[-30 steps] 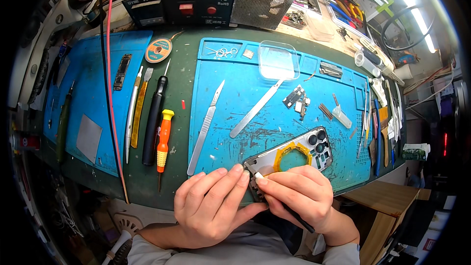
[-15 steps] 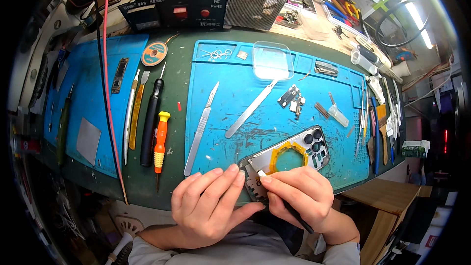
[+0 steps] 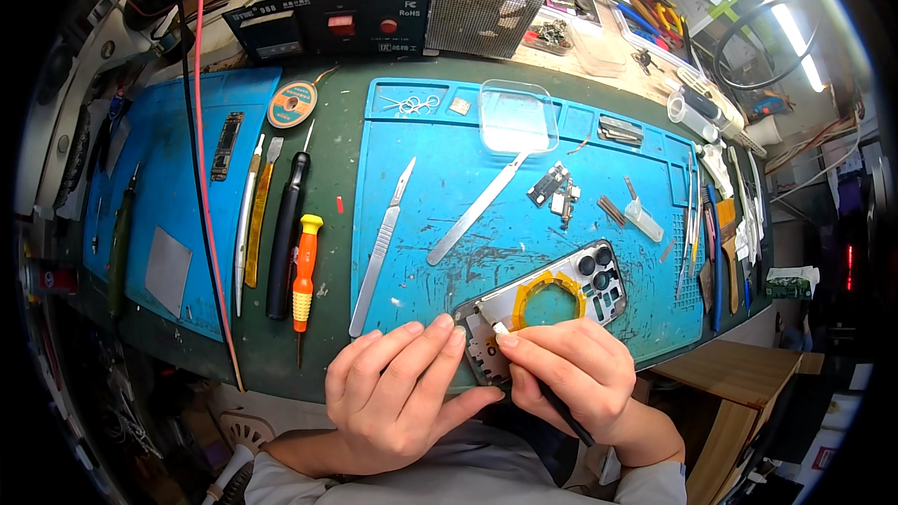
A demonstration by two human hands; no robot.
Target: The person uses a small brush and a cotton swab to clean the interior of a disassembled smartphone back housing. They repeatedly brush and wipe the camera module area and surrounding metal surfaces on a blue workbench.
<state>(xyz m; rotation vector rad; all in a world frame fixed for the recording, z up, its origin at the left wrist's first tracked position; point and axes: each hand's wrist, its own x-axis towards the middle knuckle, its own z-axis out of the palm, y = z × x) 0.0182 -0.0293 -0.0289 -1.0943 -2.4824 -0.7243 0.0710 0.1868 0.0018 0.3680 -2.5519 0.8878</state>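
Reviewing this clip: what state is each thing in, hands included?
Phone housing: opened, inner structure exposed
Left hand: open, fingertips at the housing's edge
Right hand: closed around a slim tool
Ridged scalpel: lying flat, blade bare
Orange screwdriver: lying flat
Tube lamp: lit

- The place appears to be a phone repair workshop.
- The bench with a dark green surface (image 3: 334, 154) carries a scratched blue work mat (image 3: 533, 224).
- There lie a silver metal scalpel (image 3: 382, 252), a screwdriver with an orange and yellow handle (image 3: 305, 271), a narrow dark circuit board (image 3: 225, 147) and an opened silver phone housing (image 3: 505, 304).
- Behind them stands a black box-shaped machine (image 3: 313, 23) with a red switch (image 3: 341, 24).
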